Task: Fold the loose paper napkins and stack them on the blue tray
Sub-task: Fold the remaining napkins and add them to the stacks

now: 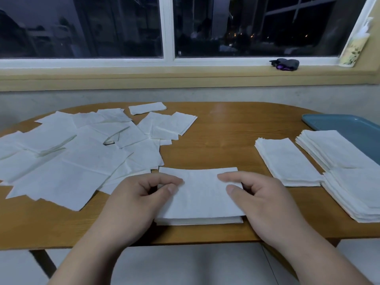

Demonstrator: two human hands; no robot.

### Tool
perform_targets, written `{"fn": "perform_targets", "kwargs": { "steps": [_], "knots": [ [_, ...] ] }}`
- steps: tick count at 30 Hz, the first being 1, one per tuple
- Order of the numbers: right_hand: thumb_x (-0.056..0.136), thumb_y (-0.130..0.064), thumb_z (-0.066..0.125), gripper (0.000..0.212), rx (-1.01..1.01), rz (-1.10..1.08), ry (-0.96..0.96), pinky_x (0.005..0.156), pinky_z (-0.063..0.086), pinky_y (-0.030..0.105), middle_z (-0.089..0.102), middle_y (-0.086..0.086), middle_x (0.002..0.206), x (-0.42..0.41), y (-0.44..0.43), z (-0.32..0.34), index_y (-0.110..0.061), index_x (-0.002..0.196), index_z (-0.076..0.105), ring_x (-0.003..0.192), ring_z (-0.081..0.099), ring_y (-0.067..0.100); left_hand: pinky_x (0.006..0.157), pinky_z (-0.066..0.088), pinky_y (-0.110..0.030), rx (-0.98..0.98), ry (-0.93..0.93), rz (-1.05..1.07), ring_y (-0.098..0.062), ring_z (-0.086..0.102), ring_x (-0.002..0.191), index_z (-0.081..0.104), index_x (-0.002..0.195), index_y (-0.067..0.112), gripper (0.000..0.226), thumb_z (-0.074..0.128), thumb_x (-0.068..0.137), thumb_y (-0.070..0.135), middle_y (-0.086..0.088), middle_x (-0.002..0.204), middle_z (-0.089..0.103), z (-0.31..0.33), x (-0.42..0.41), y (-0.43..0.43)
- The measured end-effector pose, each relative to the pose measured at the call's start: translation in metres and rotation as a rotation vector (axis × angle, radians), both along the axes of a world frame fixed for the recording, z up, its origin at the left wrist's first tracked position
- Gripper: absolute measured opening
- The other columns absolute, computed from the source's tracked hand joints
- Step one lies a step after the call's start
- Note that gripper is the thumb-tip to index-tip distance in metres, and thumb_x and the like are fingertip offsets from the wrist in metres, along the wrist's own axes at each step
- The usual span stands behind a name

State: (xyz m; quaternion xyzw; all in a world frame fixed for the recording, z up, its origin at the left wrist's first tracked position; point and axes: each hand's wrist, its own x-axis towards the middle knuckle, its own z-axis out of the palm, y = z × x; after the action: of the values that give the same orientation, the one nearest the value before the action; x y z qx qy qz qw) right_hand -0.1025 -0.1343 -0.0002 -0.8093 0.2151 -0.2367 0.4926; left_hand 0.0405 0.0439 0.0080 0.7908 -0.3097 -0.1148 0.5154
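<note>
A small stack of folded white napkins (200, 199) lies at the table's near edge, between my hands. My left hand (137, 199) pinches its left edge between thumb and fingers. My right hand (259, 199) pinches its right edge the same way. Many loose, unfolded napkins (82, 153) are spread in a heap over the left half of the table. The blue tray (353, 128) sits at the far right, with a folded stack (333, 149) overlapping its near edge.
Two more folded stacks lie on the wooden table (224, 128), one (287, 161) beside the tray and one (357, 194) at the right edge. A single folded napkin (147, 108) rests at the back. A dark cloth (285, 64) sits on the window sill.
</note>
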Motion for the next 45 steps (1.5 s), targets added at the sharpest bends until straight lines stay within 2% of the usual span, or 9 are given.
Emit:
{"fn": "perform_targets", "kwargs": {
  "steps": [3, 6, 11, 20, 25, 29, 34, 38, 45],
  "knots": [
    [0.094, -0.021, 0.061, 0.026, -0.054, -0.023, 0.034, 0.052, 0.039, 0.014, 0.053, 0.003, 0.060, 0.001, 0.002, -0.002, -0.043, 0.103, 0.072, 0.055, 0.049, 0.011, 0.062, 0.038, -0.004, 0.036, -0.027, 0.044, 0.007, 0.061, 0.082, 0.075, 0.079, 0.051, 0.019, 0.072, 0.085, 0.033, 0.023, 0.083, 0.071, -0.001, 0.002, 0.002],
    [0.093, -0.020, 0.062, 0.027, -0.123, -0.050, 0.058, 0.053, 0.039, 0.012, 0.049, -0.010, 0.058, 0.002, 0.004, -0.006, -0.042, 0.105, 0.072, 0.055, 0.048, 0.003, 0.060, 0.038, -0.005, 0.045, -0.029, 0.100, 0.012, 0.060, 0.081, 0.075, 0.079, 0.050, 0.012, 0.074, 0.082, 0.038, 0.029, 0.082, 0.069, -0.005, 0.004, 0.003],
    [0.090, -0.016, 0.062, 0.028, -0.304, -0.065, 0.084, 0.069, 0.037, 0.008, 0.055, -0.025, 0.081, 0.005, 0.006, -0.010, -0.034, 0.107, 0.075, 0.084, 0.052, -0.003, 0.054, 0.039, -0.007, 0.129, -0.052, 0.122, 0.006, 0.061, 0.073, 0.074, 0.083, 0.047, 0.006, 0.072, 0.083, 0.041, 0.025, 0.079, 0.068, -0.009, 0.005, 0.004],
    [0.089, -0.018, 0.059, 0.030, -0.514, -0.063, 0.127, 0.075, 0.034, 0.005, 0.053, -0.029, 0.090, 0.009, 0.005, -0.017, -0.030, 0.113, 0.074, 0.095, 0.047, 0.000, 0.062, 0.036, 0.003, 0.207, -0.174, 0.073, 0.025, 0.050, 0.087, 0.070, 0.085, 0.046, 0.009, 0.069, 0.085, 0.036, 0.048, 0.083, 0.056, -0.011, 0.005, 0.001],
    [0.090, -0.019, 0.058, 0.032, -0.530, -0.065, 0.145, 0.075, 0.034, 0.006, 0.053, -0.015, 0.075, 0.009, 0.004, -0.018, -0.031, 0.116, 0.072, 0.096, 0.047, -0.001, 0.067, 0.036, -0.002, 0.249, -0.283, 0.049, 0.006, 0.052, 0.088, 0.071, 0.071, 0.032, 0.014, 0.068, 0.083, 0.026, 0.018, 0.089, 0.066, -0.014, 0.006, 0.000],
    [0.091, -0.020, 0.056, 0.034, -0.541, -0.069, 0.180, 0.081, 0.037, 0.011, 0.054, -0.015, 0.079, 0.009, 0.004, -0.017, -0.032, 0.119, 0.071, 0.095, 0.047, 0.004, 0.072, 0.032, 0.001, 0.265, -0.329, 0.038, 0.013, 0.049, 0.099, 0.073, 0.087, 0.043, 0.015, 0.069, 0.082, 0.029, 0.040, 0.094, 0.054, -0.017, 0.009, 0.000],
    [0.090, -0.023, 0.057, 0.031, -0.559, -0.098, 0.216, 0.089, 0.041, 0.024, 0.051, -0.015, 0.085, 0.010, 0.006, -0.016, -0.033, 0.116, 0.071, 0.094, 0.047, 0.006, 0.084, 0.039, -0.021, 0.261, -0.411, 0.021, 0.002, 0.045, 0.103, 0.067, 0.075, 0.047, 0.019, 0.075, 0.079, 0.029, 0.029, 0.100, 0.046, -0.022, 0.012, 0.002],
    [0.090, -0.028, 0.057, 0.030, -0.550, -0.118, 0.220, 0.092, 0.041, 0.022, 0.043, -0.021, 0.098, 0.008, 0.008, -0.013, -0.037, 0.116, 0.066, 0.102, 0.041, 0.002, 0.086, 0.030, -0.010, 0.262, -0.544, -0.025, 0.010, 0.030, 0.114, 0.071, 0.081, 0.042, 0.015, 0.074, 0.079, 0.027, 0.034, 0.106, 0.040, -0.025, 0.012, 0.004],
    [0.089, -0.016, 0.055, 0.030, -0.596, -0.033, 0.205, 0.099, 0.035, 0.023, 0.054, -0.029, 0.100, 0.007, 0.008, -0.013, -0.036, 0.104, 0.071, 0.111, 0.036, -0.008, 0.083, 0.034, -0.013, 0.255, -0.543, -0.125, 0.001, 0.044, 0.106, 0.071, 0.080, 0.044, 0.024, 0.069, 0.085, 0.021, 0.034, 0.105, 0.056, -0.023, 0.012, 0.003]
  ]
}}
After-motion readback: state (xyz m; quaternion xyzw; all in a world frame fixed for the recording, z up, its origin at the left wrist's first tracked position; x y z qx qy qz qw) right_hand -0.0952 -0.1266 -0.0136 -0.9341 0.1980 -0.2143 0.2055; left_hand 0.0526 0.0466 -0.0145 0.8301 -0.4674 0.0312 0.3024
